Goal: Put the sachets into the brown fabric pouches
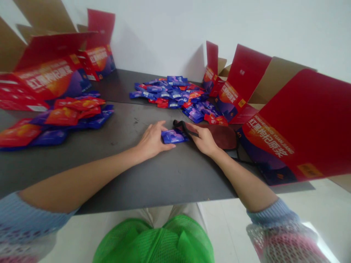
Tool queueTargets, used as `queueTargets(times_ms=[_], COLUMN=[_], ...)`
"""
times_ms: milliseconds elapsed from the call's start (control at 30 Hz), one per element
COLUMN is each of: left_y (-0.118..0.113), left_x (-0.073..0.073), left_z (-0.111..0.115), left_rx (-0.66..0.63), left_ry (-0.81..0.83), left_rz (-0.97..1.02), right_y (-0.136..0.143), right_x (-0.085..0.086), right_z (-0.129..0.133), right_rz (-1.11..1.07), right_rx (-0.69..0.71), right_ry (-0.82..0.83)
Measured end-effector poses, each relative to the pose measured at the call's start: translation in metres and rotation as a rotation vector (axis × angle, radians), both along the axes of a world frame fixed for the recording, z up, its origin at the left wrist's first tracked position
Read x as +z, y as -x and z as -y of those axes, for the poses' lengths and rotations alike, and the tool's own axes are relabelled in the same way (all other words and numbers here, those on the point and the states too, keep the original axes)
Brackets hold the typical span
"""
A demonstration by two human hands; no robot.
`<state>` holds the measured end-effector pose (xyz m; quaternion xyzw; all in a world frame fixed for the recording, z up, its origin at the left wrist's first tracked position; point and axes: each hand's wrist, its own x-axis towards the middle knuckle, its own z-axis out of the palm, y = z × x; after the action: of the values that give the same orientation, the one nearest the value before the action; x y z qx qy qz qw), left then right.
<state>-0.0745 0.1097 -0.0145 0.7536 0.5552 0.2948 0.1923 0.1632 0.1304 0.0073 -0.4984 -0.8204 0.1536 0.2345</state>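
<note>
My left hand (153, 139) curls around the left end of a purple-blue sachet (174, 136), thumb along the near edge and fingers at the far one. The sachet lies flat, low over the grey table. My right hand (204, 139) is closed on a dark brown cloth piece with black edging (223, 136); its exact kind is unclear. The black-edged part overlaps the sachet's right end, and a black cord trails off to the right. My right fingertips are partly hidden by the cloth.
Behind the hands lies a heap of red and blue sachets (170, 91). More sachets (74, 113) are piled at the left. Open red cartons stand at the left (52, 78) and right (276, 135). A green mesh bag (153, 243) rests on my lap below the table edge (164, 204).
</note>
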Motion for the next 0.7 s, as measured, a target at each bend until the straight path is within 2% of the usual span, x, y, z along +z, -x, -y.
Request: queueTargets(times_ms=[100,300,400,500,600,700], left_y=[-0.004,-0.008,-0.004,-0.001,-0.001,-0.001], left_x=[-0.003,0.0,0.001,-0.001,-0.004,-0.005], left_z=[0.0,-0.012,-0.016,-0.018,-0.019,-0.019], left_rx=[0.051,0.02,0.022,-0.03,-0.056,-0.046], left_ry=[0.006,0.025,0.014,-0.002,0.015,0.04], left_rz=[0.071,0.003,-0.018,0.015,0.056,0.068], right_y=[0.002,0.031,0.035,0.022,0.003,-0.011], right_x=[-0.004,-0.007,-0.005,0.004,0.017,0.022], right_z=[0.004,0.008,0.004,0.001,0.003,0.003], right_rz=[-0.281,-0.06,-0.252,-0.367,-0.218,-0.021], right_rx=[0.117,0.239,0.295,0.353,0.313,0.098], right_ry=[0.016,0.03,0.142,0.27,0.253,0.091])
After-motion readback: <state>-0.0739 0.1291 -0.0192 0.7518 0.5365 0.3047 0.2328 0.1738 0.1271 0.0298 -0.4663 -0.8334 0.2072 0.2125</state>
